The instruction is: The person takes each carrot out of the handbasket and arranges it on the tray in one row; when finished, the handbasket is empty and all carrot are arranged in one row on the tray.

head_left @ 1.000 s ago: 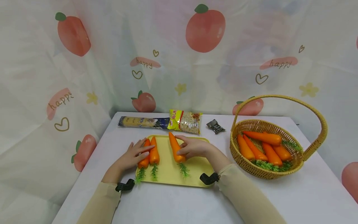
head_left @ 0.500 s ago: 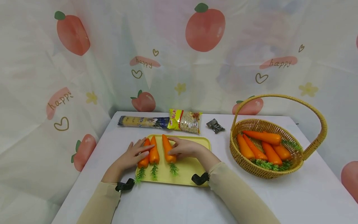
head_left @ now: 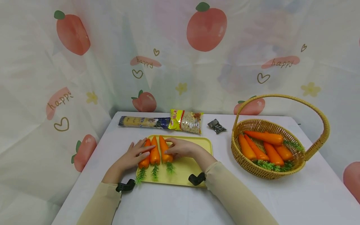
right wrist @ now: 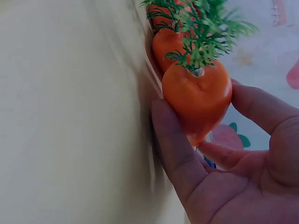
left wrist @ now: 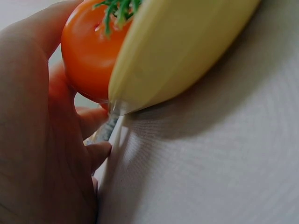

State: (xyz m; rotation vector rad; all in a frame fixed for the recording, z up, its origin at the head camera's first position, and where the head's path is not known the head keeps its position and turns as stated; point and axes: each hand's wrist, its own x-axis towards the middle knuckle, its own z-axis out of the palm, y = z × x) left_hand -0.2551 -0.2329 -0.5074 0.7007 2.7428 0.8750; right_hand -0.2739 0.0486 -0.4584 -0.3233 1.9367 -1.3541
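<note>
My right hand grips an orange toy carrot with a green leafy top. In the right wrist view, thumb and fingers lie on opposite sides of this carrot. Its thick end faces the wrist. Left of it, two more carrots lie side by side on a yellow tray: a middle carrot and a leftmost carrot. My left hand rests over these two with its fingers spread, partly covering the leftmost one. The left wrist view shows a carrot's thick end beside the tray rim.
A wicker basket with a tall handle stands at the right, holding several carrots. Along the back of the white table lie a long noodle packet, a yellow-and-clear food bag and a small dark packet.
My right hand has moved left with its carrot, from the tray's middle to close beside the middle carrot. The left hand and its two carrots have stayed in place.
</note>
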